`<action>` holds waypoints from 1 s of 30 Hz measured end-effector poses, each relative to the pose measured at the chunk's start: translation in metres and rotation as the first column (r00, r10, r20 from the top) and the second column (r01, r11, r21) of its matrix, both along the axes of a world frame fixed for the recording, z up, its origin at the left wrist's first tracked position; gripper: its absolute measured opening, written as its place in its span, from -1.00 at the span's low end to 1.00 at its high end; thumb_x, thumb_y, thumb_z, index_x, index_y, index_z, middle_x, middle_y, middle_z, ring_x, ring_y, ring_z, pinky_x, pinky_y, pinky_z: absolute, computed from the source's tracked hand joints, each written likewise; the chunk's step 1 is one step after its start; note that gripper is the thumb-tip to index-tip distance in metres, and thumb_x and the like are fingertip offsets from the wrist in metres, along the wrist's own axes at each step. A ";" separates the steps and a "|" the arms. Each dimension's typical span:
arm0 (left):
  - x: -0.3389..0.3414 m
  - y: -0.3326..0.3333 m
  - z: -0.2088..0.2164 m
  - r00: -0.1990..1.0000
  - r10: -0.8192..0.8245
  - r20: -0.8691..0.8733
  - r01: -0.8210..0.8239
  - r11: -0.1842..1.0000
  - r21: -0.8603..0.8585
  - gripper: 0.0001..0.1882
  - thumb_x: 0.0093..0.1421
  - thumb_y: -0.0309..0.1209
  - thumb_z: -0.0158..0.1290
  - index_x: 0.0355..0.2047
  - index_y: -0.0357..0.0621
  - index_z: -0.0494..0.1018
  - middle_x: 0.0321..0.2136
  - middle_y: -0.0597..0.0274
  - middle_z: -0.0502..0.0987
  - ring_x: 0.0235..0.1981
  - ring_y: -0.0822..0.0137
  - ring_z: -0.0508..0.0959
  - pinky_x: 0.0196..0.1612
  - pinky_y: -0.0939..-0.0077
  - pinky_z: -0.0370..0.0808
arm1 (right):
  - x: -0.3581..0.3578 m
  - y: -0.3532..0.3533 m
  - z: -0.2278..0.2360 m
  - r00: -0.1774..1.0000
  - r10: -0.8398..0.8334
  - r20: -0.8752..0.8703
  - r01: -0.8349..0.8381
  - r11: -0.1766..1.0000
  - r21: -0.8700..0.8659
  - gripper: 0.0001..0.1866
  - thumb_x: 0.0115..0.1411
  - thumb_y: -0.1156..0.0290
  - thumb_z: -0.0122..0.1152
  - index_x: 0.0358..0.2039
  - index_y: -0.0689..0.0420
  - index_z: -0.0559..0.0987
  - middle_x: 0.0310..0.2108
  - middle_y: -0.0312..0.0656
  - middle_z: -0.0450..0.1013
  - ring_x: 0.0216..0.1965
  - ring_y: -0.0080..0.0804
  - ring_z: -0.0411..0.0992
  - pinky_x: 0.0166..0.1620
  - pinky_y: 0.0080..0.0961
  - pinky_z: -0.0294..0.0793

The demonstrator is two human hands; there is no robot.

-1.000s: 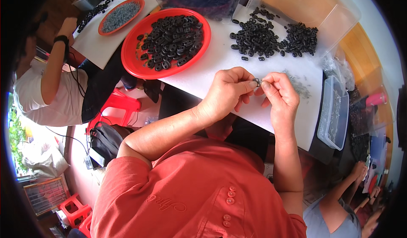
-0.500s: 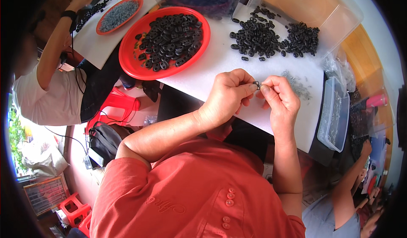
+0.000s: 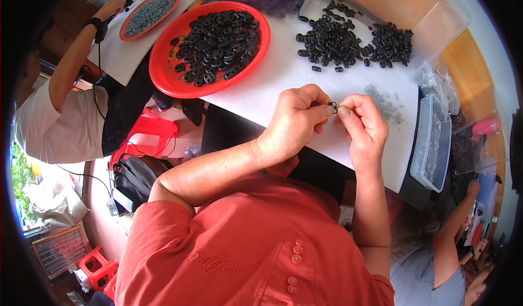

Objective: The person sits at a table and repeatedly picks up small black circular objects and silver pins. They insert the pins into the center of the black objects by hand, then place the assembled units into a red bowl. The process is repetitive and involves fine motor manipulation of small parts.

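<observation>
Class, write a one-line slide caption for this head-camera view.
Both hands, left hand and right hand, pinch a small black part over a white table beside a red tray.

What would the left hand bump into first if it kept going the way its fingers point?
The left hand points right, at the small black part pinched between both hands, then the right hand just beyond.

The person wears a short-sleeved orange-red shirt [image 3: 245, 251] with small matching buttons [image 3: 296, 250] down the front and a faint stitched script mark on the chest. Both forearms are bare, with no watch or rings on the left hand [image 3: 294, 119] or right hand [image 3: 364, 129].
</observation>
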State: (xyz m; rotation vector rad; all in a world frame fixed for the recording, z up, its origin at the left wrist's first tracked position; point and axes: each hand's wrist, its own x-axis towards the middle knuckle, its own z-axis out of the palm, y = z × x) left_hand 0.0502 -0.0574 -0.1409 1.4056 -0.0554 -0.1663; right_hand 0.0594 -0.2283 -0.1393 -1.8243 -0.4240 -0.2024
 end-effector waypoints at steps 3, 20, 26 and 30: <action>-0.001 -0.001 -0.001 0.999 0.000 0.032 -0.001 1.000 0.023 -0.88 0.30 -0.46 0.11 -0.32 -0.29 0.49 -0.53 0.34 0.49 -0.56 0.58 0.48 -0.62 0.68 0.35 | 0.001 -0.001 0.000 1.000 0.014 -0.009 -0.014 1.000 -0.005 -0.88 0.33 0.46 0.19 -0.33 0.22 0.49 -0.53 -0.40 0.35 -0.50 -0.69 0.24 -0.42 -0.67 0.26; -0.004 -0.004 -0.002 0.998 0.023 0.051 -0.024 0.999 0.022 -0.88 0.30 -0.45 0.11 -0.32 -0.27 0.49 -0.51 0.33 0.48 -0.54 0.58 0.46 -0.61 0.68 0.35 | -0.007 0.001 -0.004 0.992 -0.026 -0.124 0.043 0.989 0.142 -0.89 0.34 0.43 0.23 -0.32 0.18 0.54 -0.49 -0.47 0.38 -0.47 -0.73 0.23 -0.40 -0.71 0.22; -0.004 -0.003 -0.001 1.000 0.011 -0.001 -0.012 1.000 -0.009 -0.87 0.31 -0.43 0.10 -0.30 -0.28 0.48 -0.50 0.33 0.49 -0.54 0.57 0.47 -0.61 0.68 0.37 | -0.005 0.003 -0.003 0.996 -0.080 -0.024 0.082 0.993 0.086 -0.94 0.30 0.54 0.24 -0.23 0.22 0.58 -0.38 -0.41 0.50 -0.39 -0.71 0.36 -0.27 -0.72 0.38; -0.004 -0.002 0.000 1.000 0.012 -0.013 -0.012 1.000 -0.003 -0.87 0.31 -0.43 0.10 -0.30 -0.27 0.49 -0.51 0.33 0.49 -0.54 0.57 0.48 -0.61 0.69 0.38 | -0.003 -0.001 -0.003 0.991 -0.070 0.116 0.076 0.996 -0.047 -0.92 0.30 0.56 0.24 -0.20 0.24 0.57 -0.37 -0.33 0.54 -0.39 -0.63 0.42 -0.25 -0.65 0.44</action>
